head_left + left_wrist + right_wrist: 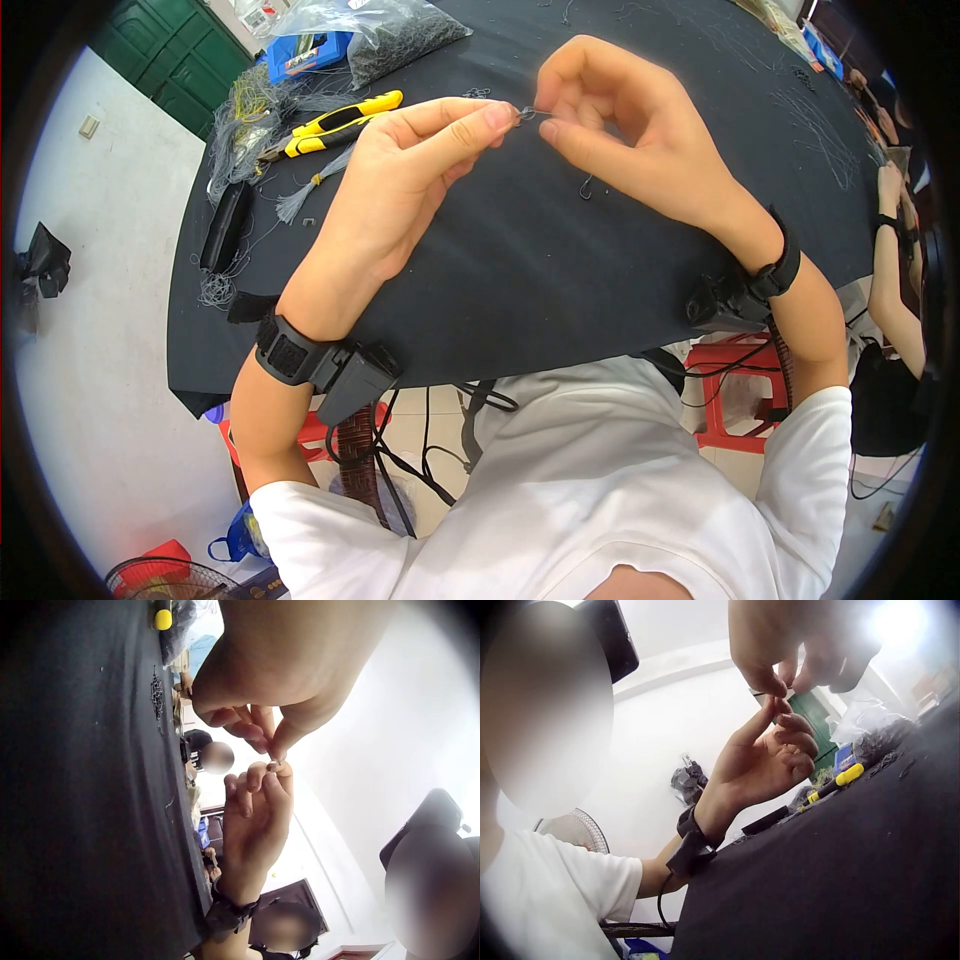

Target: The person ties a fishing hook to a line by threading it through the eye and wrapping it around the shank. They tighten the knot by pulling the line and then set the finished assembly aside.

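Note:
In the head view my left hand (425, 150) pinches a small fish hook (527, 113) between thumb and forefinger, its end sticking out past the fingertips. My right hand (640, 130) is just to the right, with thumb and forefinger at a thin fishing line (543, 111) that comes from the hook. Both hands are raised above the black-covered table, and their fingertips nearly meet in the wrist views. Another fish hook (586, 187) shows below the right thumb. The fingers hide most of the pinched hook.
Left of the hands lie a yellow cutter (345, 115), yellow-handled pliers (320, 140), a tied line bundle (315, 187) and a black case (227, 227). Farther back are a bag of dark small pieces (410, 45) and a blue box (305, 55). Another person's arm (890, 260) is at right.

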Demonstrator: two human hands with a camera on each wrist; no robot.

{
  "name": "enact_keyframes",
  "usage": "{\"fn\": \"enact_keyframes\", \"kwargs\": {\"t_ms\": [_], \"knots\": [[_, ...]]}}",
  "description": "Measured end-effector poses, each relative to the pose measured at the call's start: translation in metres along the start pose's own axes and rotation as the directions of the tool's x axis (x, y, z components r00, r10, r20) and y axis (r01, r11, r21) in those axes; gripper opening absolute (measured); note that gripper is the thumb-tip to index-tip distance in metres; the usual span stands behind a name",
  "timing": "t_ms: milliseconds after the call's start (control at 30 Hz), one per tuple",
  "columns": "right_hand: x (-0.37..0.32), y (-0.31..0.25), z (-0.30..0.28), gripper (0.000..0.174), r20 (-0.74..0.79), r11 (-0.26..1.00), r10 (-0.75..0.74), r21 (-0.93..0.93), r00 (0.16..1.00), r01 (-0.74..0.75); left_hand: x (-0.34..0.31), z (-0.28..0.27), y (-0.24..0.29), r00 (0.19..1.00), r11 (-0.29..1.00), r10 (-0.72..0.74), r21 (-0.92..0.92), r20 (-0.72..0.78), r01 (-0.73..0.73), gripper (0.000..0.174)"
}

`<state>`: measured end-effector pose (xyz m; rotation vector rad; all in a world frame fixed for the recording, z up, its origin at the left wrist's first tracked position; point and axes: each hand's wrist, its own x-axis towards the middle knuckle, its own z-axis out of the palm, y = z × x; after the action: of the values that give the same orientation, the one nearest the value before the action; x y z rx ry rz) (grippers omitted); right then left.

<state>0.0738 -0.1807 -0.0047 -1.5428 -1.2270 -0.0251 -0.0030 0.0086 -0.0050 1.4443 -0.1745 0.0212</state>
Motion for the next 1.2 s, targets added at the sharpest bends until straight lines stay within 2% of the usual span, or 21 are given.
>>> {"fn": "enact_keyframes", "kwargs": {"t_ms": [100, 200, 400, 600, 833, 900, 1200], "knots": [[-0.001, -0.003, 0.001, 0.012, -0.014, 0.998, 0.028, 0.052, 1.000, -0.027, 0.000, 0.002, -0.001, 1.000, 1.000, 0.004, -0.018, -0.017, -0.005, 0.020], [-0.001, -0.006, 0.001, 0.012, -0.008, 0.999, 0.030, 0.026, 1.000, -0.029, 0.001, 0.003, -0.001, 1.000, 1.000, 0.006, -0.031, -0.024, -0.007, 0.021], [-0.002, -0.007, 0.000, 0.010, -0.047, 0.993, -0.037, -0.110, 0.998, 0.031, 0.000, 0.003, -0.001, 1.000, 1.000, 0.004, -0.009, -0.014, -0.004, 0.022], [-0.002, -0.011, -0.002, 0.013, -0.017, 0.982, -0.083, -0.169, 0.996, 0.079, -0.001, 0.005, 0.000, 1.000, 1.000, 0.013, 0.024, -0.015, -0.012, 0.022], [-0.002, -0.014, 0.000, 0.009, -0.044, 0.987, -0.009, -0.163, 0.999, 0.002, -0.002, 0.005, 0.003, 0.999, 1.000, 0.030, 0.007, 0.021, -0.031, 0.021], [-0.002, -0.015, 0.000, 0.009, -0.046, 0.984, -0.007, -0.176, 0.999, -0.001, -0.003, 0.006, 0.002, 0.999, 0.998, 0.029, 0.061, 0.018, -0.030, 0.019], [-0.003, -0.013, -0.004, 0.013, -0.016, 0.941, -0.115, -0.322, 0.993, 0.104, -0.004, 0.007, 0.002, 0.999, 0.995, 0.023, 0.096, 0.026, -0.025, 0.019]]}}
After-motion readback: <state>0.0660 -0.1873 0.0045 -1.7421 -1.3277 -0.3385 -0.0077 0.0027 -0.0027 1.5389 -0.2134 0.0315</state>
